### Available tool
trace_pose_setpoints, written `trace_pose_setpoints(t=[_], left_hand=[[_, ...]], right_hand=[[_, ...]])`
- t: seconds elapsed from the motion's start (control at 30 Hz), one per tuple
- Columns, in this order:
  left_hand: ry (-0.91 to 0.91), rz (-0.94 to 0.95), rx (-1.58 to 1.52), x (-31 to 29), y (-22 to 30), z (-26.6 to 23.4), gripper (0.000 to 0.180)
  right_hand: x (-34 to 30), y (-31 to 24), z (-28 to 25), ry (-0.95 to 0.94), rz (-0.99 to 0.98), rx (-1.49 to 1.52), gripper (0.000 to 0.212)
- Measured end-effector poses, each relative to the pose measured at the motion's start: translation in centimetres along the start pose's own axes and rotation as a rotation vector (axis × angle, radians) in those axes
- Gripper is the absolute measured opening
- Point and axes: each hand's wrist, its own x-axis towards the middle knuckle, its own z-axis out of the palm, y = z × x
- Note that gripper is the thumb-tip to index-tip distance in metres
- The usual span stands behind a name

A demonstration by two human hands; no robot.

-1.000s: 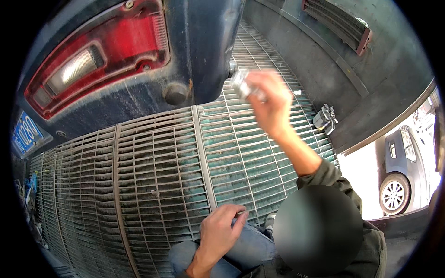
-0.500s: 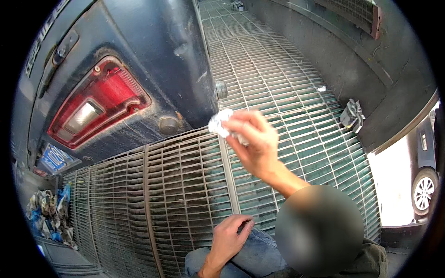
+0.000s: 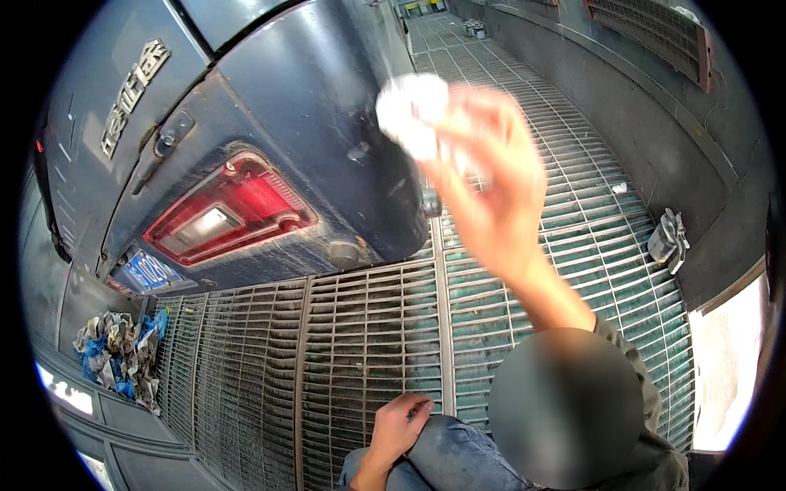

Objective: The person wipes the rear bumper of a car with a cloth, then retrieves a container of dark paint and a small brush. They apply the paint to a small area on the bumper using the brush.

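Observation:
Raised beside the rear corner of a dark blue vehicle, my right hand grips a white crumpled wad. Motion blurs the wad, so I cannot tell cloth from paper, nor whether it touches the bodywork. Below and to the left of the hand is a red tail light with a pale clear section and dirt around its edge. My left hand rests at my knee in blue jeans, fingers loosely curled with nothing visible in them.
Metal floor grating runs under the vehicle and along a dark wall. A grey can-like container stands by that wall, with a white scrap nearby. Crumpled paper and blue plastic lie at the left. A blurred round patch hides part of my lap.
My right hand has risen with the white wad, up beside the vehicle's corner. My left hand has stayed at the knee. The view has shifted, showing more of the vehicle's upper rear.

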Motion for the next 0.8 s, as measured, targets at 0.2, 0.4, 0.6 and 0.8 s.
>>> trace_pose_setpoints(t=[0.2,0.4,0.6,0.8], left_hand=[[-0.081,0.075,0.008,2.1,0.3,1.3,0.019],[-0.090,0.094,-0.005,0.0,-1.6,0.1,0.018],[-0.206,0.248,-0.048,0.6,-0.9,1.5,0.023],[-0.108,0.359,-0.065,-3.1,0.4,-0.2,0.021]], right_hand=[[0.1,0.7,1.8,-0.135,0.065,0.089,0.013],[-1.1,-2.6,0.8,-0.520,0.165,0.037,0.023],[-1.1,-2.6,2.6,-0.215,-0.094,-0.303,0.032],[-12.3,-3.6,2.8,-0.542,0.083,-0.384,0.018]])
